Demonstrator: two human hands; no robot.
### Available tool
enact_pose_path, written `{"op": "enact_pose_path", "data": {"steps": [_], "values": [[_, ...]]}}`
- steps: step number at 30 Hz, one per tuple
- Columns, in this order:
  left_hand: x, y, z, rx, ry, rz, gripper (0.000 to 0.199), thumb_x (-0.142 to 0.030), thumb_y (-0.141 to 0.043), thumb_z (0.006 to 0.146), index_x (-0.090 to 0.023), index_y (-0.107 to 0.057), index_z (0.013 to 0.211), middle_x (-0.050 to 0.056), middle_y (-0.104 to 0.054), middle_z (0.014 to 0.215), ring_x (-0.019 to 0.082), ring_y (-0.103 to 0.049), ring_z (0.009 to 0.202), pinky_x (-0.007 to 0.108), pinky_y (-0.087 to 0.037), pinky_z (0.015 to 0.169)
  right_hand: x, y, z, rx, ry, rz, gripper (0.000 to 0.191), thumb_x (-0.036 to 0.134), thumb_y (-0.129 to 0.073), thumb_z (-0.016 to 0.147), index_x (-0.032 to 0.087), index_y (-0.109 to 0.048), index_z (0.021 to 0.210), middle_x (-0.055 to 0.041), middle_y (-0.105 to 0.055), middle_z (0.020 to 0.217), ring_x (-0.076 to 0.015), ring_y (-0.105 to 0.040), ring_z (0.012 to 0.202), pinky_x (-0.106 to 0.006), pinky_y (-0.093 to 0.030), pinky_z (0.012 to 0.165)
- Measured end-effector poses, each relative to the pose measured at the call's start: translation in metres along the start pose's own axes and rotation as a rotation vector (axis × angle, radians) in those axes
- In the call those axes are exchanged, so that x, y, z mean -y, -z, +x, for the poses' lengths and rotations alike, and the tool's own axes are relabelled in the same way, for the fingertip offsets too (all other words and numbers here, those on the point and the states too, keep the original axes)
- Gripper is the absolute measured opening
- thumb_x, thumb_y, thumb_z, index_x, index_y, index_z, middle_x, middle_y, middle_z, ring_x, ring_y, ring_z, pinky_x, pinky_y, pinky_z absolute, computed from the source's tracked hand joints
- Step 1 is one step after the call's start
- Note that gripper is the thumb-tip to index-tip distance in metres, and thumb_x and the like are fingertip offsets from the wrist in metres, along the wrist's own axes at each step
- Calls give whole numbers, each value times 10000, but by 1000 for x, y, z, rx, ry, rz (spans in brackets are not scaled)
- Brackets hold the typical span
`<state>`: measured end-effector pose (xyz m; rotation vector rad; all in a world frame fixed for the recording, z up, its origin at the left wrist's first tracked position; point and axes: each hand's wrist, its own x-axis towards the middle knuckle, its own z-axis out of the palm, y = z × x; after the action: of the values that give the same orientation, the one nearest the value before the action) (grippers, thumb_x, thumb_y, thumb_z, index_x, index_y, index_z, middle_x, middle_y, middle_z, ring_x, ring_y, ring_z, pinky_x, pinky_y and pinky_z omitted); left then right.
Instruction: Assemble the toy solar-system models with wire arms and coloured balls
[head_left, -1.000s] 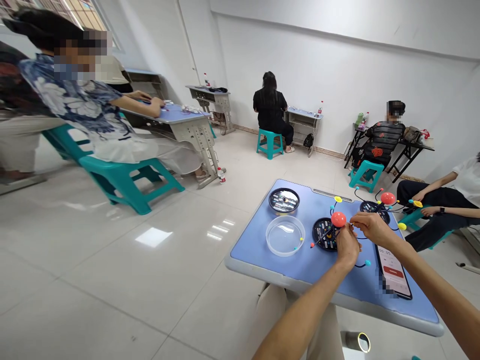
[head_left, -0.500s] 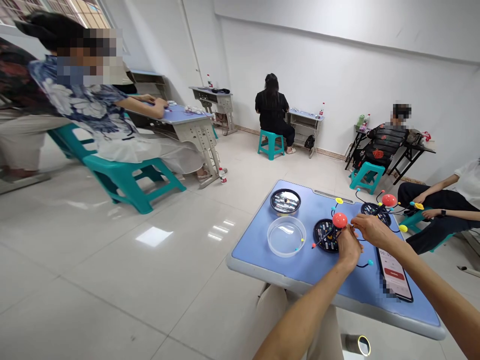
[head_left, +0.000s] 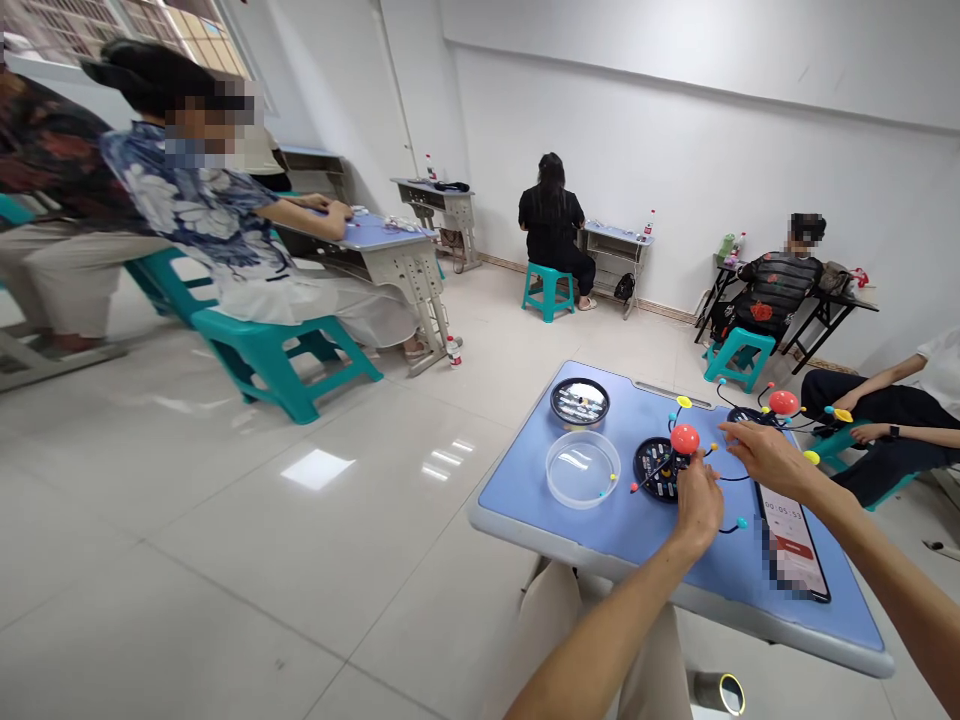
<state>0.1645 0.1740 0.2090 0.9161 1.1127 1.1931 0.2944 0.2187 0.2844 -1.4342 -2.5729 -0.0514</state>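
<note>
A solar-system-like model with a red ball point(head_left: 685, 439), a round black printed base point(head_left: 654, 470) and thin black arms tipped with small coloured beads stands on the blue desk point(head_left: 517, 490). My left hand point(head_left: 700, 500) is closed round the model's middle, just below the red ball. To its right my right hand point(head_left: 765, 455) hovers with thumb and fingers slightly apart, nothing visible between them, near a small orange bead point(head_left: 714, 447). Behind my right hand stands a second model with a red ball point(head_left: 784, 403), its base partly hidden.
A clear round tray point(head_left: 583, 497) with a few small beads sits left of the models, a round black dish point(head_left: 580, 402) behind it. A phone point(head_left: 796, 550) lies by my right forearm. Seated people, stools and other desks stand around.
My right hand has moved slightly away from my left hand and its fingers have parted. An orange bead now shows between the hands. The camera view has shifted slightly left.
</note>
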Motion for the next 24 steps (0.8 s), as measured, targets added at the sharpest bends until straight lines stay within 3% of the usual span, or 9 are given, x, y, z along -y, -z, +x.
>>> {"op": "enact_pose_path", "data": {"steps": [3, 6, 11, 14, 17, 18, 21, 24], "values": [[-3, 8, -13, 4, -111, 101, 368, -113, -432, 905, -132, -613, 1225, 126, -702, 987, 227, -648, 973, 365, -457, 951, 6, 16, -3, -71, -9, -1, 343, 229, -446, 899, 170, -633, 1181, -131, -711, 997, -260, -675, 836, -348, -493, 701], [-5, 19, -27, 12, -194, 159, 360, -128, -404, 926, -135, -625, 1210, 155, -699, 1112, 258, -624, 1098, 407, -415, 1024, 27, 31, -4, -154, -21, 16, 305, 263, -453, 899, 186, -664, 1106, -122, -710, 990, -259, -666, 794, -345, -473, 663], [3, 60, -71, 128, -446, 368, 379, -116, -339, 935, -182, -646, 1148, 126, -712, 1110, 234, -665, 982, 406, -496, 935, 96, 45, 3, -199, 28, 187, 240, 278, -460, 924, 212, -691, 917, -89, -709, 886, -204, -623, 685, -310, -442, 606], [13, 95, -104, 74, -507, 537, 331, -177, -363, 955, -196, -654, 1111, 111, -726, 973, 238, -675, 866, 402, -547, 816, 143, 39, 19, -52, 113, 238, 252, 235, -476, 924, 216, -692, 796, -69, -708, 846, -181, -622, 684, -290, -439, 621], [17, 132, -123, -89, -628, 675, 320, -141, -370, 950, -211, -635, 1114, 91, -711, 940, 212, -672, 813, 356, -569, 721, 179, 20, 47, 232, 143, -10, 290, 150, -459, 913, 194, -690, 744, -83, -705, 846, -179, -640, 708, -272, -415, 595], [17, 143, -125, -160, -691, 727, 320, -124, -374, 945, -211, -629, 1117, 89, -706, 947, 209, -670, 830, 347, -571, 721, 187, 10, 57, 329, 137, -148, 275, 128, -464, 904, 180, -693, 761, -104, -707, 867, -198, -656, 749, -274, -416, 598], [12, 172, -116, -365, -836, 959, 315, -112, -404, 933, -194, -614, 1153, 127, -683, 1086, 231, -653, 895, 375, -573, 729, 202, -19, 86, 431, 139, -230, 108, 102, -614, 804, 144, -710, 774, -152, -712, 828, -247, -686, 778, -289, -446, 638], [6, 193, -97, -433, -810, 1186, 343, -126, -444, 922, -177, -577, 1235, 165, -596, 1296, 254, -635, 899, 421, -568, 710, 206, -44, 104, 488, 175, -239, 99, 113, -703, 733, 140, -722, 826, -161, -721, 815, -273, -701, 816, -319, -479, 698]]}}
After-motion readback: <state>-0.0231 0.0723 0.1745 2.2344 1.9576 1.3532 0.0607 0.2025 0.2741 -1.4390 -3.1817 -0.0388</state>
